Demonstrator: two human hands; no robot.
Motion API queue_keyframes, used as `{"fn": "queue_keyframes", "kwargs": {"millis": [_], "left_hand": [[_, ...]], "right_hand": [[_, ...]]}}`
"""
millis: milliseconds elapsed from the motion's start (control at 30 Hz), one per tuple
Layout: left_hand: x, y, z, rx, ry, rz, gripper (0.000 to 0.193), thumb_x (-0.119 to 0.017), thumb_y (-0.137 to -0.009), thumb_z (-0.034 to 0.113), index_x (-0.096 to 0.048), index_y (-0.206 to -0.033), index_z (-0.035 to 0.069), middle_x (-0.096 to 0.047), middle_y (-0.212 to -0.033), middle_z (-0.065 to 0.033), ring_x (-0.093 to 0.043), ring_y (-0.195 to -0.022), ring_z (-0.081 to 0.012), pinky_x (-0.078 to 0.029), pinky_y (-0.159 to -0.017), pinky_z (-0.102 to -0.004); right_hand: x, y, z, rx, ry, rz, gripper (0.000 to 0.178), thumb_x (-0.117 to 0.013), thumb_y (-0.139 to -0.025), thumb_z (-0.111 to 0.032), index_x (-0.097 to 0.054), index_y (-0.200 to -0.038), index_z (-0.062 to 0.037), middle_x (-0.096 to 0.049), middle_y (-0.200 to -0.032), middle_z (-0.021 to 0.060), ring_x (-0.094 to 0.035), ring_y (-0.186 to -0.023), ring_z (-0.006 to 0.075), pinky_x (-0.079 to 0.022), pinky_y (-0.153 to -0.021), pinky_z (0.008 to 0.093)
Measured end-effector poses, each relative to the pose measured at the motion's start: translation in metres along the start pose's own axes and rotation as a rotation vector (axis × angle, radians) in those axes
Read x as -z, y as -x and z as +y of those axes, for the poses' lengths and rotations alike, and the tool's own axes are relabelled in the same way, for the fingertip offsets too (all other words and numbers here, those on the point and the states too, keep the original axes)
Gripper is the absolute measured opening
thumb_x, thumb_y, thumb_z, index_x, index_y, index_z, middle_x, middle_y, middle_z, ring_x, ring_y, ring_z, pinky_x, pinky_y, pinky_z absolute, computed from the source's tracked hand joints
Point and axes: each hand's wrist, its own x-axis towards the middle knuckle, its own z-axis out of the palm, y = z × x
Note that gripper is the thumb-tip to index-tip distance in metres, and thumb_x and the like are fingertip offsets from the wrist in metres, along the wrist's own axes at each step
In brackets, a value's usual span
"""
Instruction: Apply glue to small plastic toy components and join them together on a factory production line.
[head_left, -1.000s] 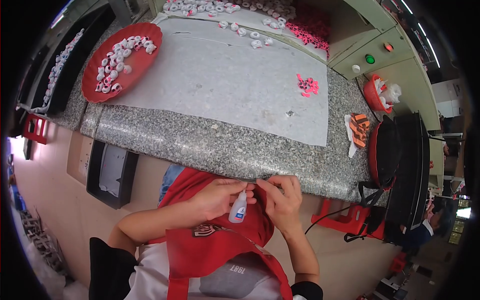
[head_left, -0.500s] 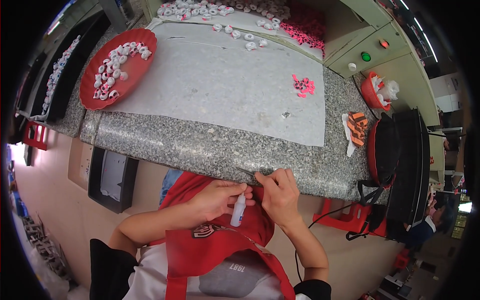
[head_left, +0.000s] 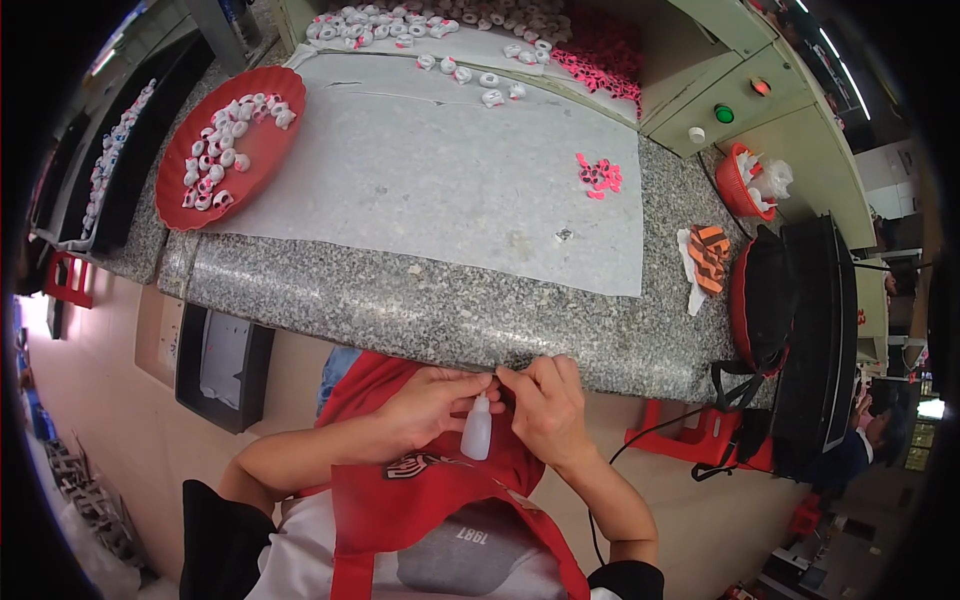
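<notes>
Both hands meet close to my chest, just below the front edge of the grey granite counter [head_left: 440, 310]. My left hand [head_left: 430, 400] holds a small white squeeze bottle [head_left: 477, 430] that hangs with its nozzle up. My right hand [head_left: 545, 405] pinches at the bottle's tip with thumb and forefinger. I wear a red apron [head_left: 420, 480]. On the counter lies a grey mat [head_left: 430, 180] with a small heap of pink parts [head_left: 598, 176].
A red tray [head_left: 225, 150] of white and pink rings sits at the left of the mat. More rings and pink parts lie at the back. A red basket [head_left: 745, 185], an orange-striped glove [head_left: 710, 255] and a black-lined red bowl [head_left: 765, 300] stand at the right.
The hands stay together on the bottle with only small finger shifts; the view has tilted slightly.
</notes>
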Motion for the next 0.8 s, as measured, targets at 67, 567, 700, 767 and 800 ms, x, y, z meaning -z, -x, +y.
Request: {"fn": "queue_keyframes", "kwargs": {"millis": [67, 567, 700, 767, 800], "left_hand": [[-0.0010, -0.0011, 0.0020, -0.003, -0.032, 0.033, 0.024, -0.063, -0.088, 0.021, -0.060, -0.100, 0.000, -0.063, -0.095, -0.0085, -0.064, -0.093, -0.0220, -0.052, -0.079, -0.0375], [-0.0031, -0.0008, -0.0009, -0.021, -0.035, 0.054, 0.022, -0.067, -0.085, 0.021, -0.062, -0.097, 0.003, -0.064, -0.091, -0.0069, -0.065, -0.089, -0.0201, -0.052, -0.077, -0.0312], [-0.0033, -0.0042, 0.0008, -0.010, -0.062, 0.085, 0.020, -0.066, -0.086, 0.020, -0.063, -0.097, 0.003, -0.064, -0.091, -0.0068, -0.065, -0.089, -0.0204, -0.052, -0.077, -0.0322], [-0.0024, -0.0043, -0.0008, -0.015, -0.044, 0.054, 0.020, -0.066, -0.086, 0.019, -0.063, -0.097, 0.002, -0.064, -0.091, -0.0063, -0.065, -0.089, -0.0199, -0.053, -0.076, -0.0332], [-0.0040, -0.0046, 0.0007, -0.015, -0.045, 0.054, 0.020, -0.066, -0.086, 0.019, -0.063, -0.097, 0.002, -0.064, -0.091, -0.0063, -0.065, -0.089, -0.0199, -0.053, -0.076, -0.0332]], "right_hand": [[-0.0001, -0.0065, -0.0021, -0.018, 0.113, 0.000, 0.028, -0.064, -0.063, 0.003, -0.066, -0.090, -0.0051, -0.045, -0.070, 0.0042, -0.046, -0.066, 0.0223, -0.036, -0.060, 0.0327], [0.0029, -0.0060, -0.0051, -0.005, 0.030, 0.007, 0.025, -0.064, -0.063, 0.001, -0.066, -0.087, -0.0063, -0.043, -0.070, 0.0032, -0.046, -0.067, 0.0214, -0.034, -0.069, 0.0352], [0.0012, -0.0129, 0.0024, -0.050, 0.138, 0.032, 0.024, -0.064, -0.063, 0.002, -0.066, -0.086, -0.0062, -0.043, -0.070, 0.0032, -0.046, -0.066, 0.0214, -0.034, -0.070, 0.0358], [0.0045, -0.0102, 0.0047, -0.031, -0.010, 0.005, 0.023, -0.064, -0.063, 0.002, -0.066, -0.085, -0.0062, -0.043, -0.070, 0.0031, -0.046, -0.066, 0.0212, -0.034, -0.070, 0.0360], [0.0047, -0.0100, 0.0036, -0.031, -0.010, 0.005, 0.023, -0.064, -0.063, 0.002, -0.066, -0.085, -0.0062, -0.043, -0.070, 0.0031, -0.046, -0.066, 0.0212, -0.034, -0.070, 0.0360]]}}
